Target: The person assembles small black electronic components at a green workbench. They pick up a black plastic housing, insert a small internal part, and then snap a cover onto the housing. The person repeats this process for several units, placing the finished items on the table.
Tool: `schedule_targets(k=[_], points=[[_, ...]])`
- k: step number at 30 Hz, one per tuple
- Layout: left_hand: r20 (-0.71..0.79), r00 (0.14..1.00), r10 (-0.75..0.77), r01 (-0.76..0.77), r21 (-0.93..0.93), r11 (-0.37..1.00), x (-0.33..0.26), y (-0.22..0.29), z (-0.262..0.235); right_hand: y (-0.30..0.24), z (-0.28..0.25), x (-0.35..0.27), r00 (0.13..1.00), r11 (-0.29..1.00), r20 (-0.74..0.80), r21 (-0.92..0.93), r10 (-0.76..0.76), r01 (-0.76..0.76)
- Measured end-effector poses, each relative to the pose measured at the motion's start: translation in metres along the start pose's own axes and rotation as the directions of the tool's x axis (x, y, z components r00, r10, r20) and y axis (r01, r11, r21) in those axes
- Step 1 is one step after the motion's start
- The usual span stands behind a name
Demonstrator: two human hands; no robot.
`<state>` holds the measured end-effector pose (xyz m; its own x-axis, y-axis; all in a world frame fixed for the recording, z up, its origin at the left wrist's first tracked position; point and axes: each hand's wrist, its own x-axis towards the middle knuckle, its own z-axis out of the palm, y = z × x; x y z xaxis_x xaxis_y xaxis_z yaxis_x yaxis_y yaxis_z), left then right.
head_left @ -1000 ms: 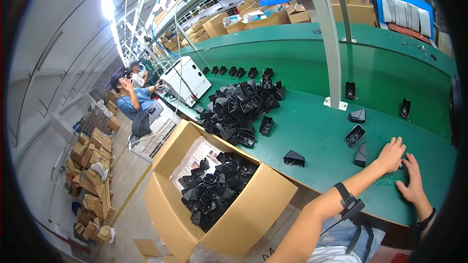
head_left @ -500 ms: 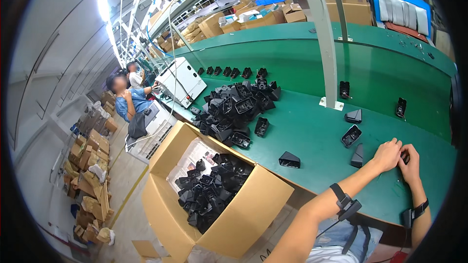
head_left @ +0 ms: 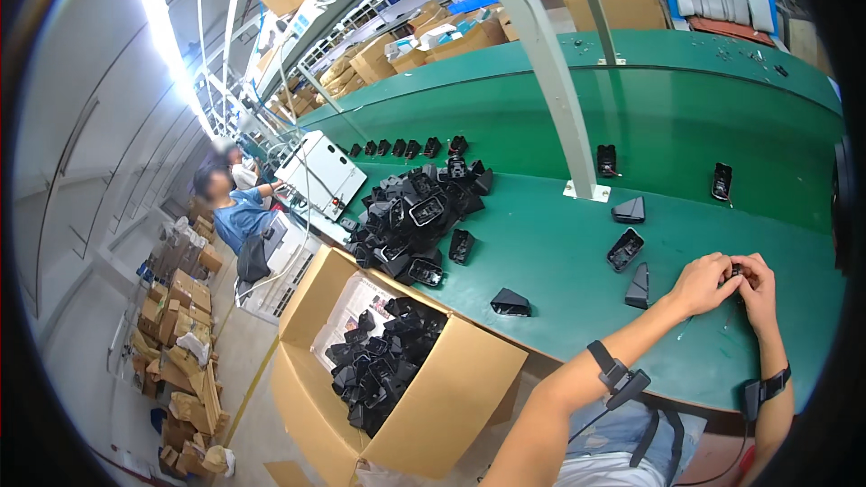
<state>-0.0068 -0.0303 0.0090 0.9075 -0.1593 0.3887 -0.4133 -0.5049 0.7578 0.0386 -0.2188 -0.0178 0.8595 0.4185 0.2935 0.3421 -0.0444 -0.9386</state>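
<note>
At the right of the green worktable, my left hand [head_left: 702,285] and my right hand [head_left: 758,283] meet with their fingers closed on one small black plastic part [head_left: 737,271]. Much of that part is covered by the fingers. Closest to my left hand stands a black wedge-shaped plastic housing [head_left: 638,287]. Beyond it lie an open-sided black housing [head_left: 624,250] and another wedge-shaped housing [head_left: 629,210]. A single housing [head_left: 511,303] sits near the table's front edge. Black straps with small devices circle both my forearms.
A heap of black housings [head_left: 410,216] covers the table's left part. In front, an open cardboard box [head_left: 451,397] holds more. Several housings line the back panel, near a metal post [head_left: 550,81]. A white machine [head_left: 322,173] stands far left, beside a seated person [head_left: 236,216].
The view has shifted slightly, so the scene sits further left. My hands stay together; my fingers have shifted around the small black part, which now shows between the fingertips.
</note>
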Motion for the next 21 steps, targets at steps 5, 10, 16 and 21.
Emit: schedule_targets(k=[5,10,16,21], points=[[0.017,0.999,-0.042,0.042,-0.009,0.999,0.003,-0.004,0.002,-0.022,0.004,-0.002,0.999,0.994,0.015,-0.100,0.047,-0.046],[0.000,1.000,-0.027,0.027,-0.043,0.999,0.005,-0.001,0.002,-0.025,0.003,-0.002,0.993,0.993,-0.042,-0.004,0.114,-0.114],[-0.095,0.995,0.018,-0.025,-0.066,0.998,0.007,-0.001,0.003,-0.035,0.007,-0.002,0.984,0.984,0.003,-0.002,0.176,-0.176],[-0.085,0.996,0.038,-0.042,-0.053,0.998,0.006,0.000,0.004,-0.031,0.001,-0.003,0.981,0.978,0.008,-0.078,0.196,-0.195]])
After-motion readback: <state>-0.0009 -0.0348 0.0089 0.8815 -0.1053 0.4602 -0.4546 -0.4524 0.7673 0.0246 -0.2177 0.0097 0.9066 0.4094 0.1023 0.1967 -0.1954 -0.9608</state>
